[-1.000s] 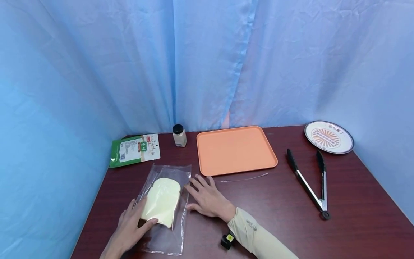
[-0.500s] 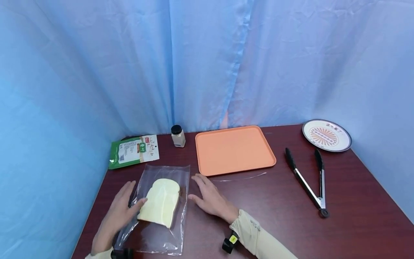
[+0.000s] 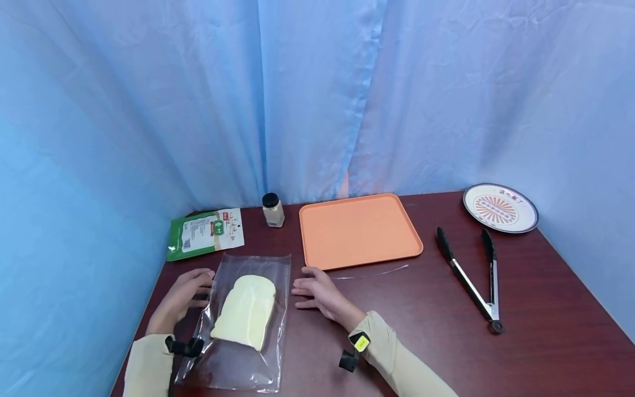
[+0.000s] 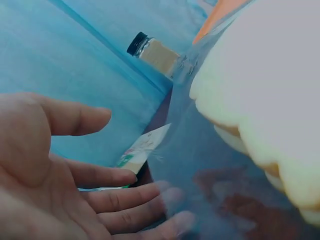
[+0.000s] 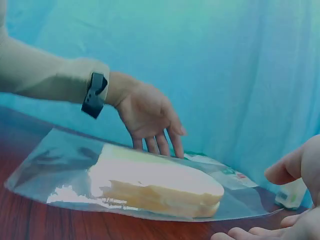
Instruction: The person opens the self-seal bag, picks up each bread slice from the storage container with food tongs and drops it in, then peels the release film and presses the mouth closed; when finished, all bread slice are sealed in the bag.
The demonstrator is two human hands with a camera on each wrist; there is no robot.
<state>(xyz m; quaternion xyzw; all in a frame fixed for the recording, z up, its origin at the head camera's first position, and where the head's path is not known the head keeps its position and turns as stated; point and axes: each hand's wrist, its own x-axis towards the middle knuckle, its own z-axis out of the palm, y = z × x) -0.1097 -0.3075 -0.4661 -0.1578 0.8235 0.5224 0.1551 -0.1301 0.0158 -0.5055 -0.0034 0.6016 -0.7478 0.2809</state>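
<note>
Pale sliced bread (image 3: 245,312) lies inside a clear plastic bag (image 3: 233,375) on the table's left part. From the right wrist view the bread (image 5: 155,175) looks like a short stack of slices. My left hand (image 3: 183,295) is at the bag's left edge, fingers loosely extended and holding nothing. In the left wrist view, the fingertips (image 4: 184,220) of that hand show through the plastic edge. My right hand (image 3: 322,295) hovers or rests just right of the bag, fingers relaxed, apart from it; whether it touches the table I cannot tell.
Behind the bag are a green-and-white food pouch (image 3: 205,234) and a black-capped jar (image 3: 273,210). An orange tray (image 3: 359,231) lies centre back, a thin clear strip (image 3: 372,274) before it. Black-tipped tongs (image 3: 476,292) and a patterned plate (image 3: 501,208) are at right.
My left hand has come off the bread and shifted up and left to the bag's edge. My right hand has drawn slightly away from the bag. The bag's left side has spread flatter.
</note>
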